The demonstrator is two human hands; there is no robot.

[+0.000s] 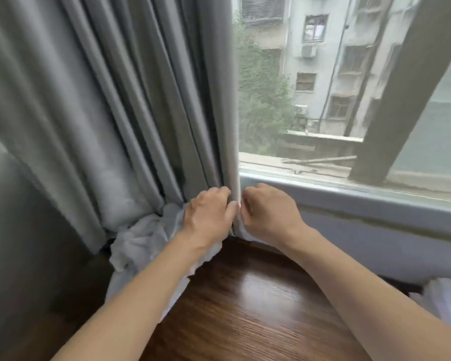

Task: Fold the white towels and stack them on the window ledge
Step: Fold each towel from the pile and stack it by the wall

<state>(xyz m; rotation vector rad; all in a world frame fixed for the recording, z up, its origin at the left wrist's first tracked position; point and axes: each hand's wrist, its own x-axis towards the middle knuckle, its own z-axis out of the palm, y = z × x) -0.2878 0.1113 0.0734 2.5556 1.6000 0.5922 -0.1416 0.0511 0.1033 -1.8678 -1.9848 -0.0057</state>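
White towel [141,246] lies crumpled on the wooden window ledge [245,295] beside a grey curtain [115,113]; left hand [208,217] and right hand [268,212] both pinch its edge, folding barely begun.

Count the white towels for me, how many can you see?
2. One towel lies crumpled under the left arm by the curtain; another peeks in at the right edge. More may hide behind the curtain.

We hold both hands at the back edge of the wooden ledge [245,295]. Our left hand [208,214] and right hand [268,212] pinch a white towel [141,246] against the grey curtain [115,100]. More white cloth [445,298] lies at the ledge's right edge.
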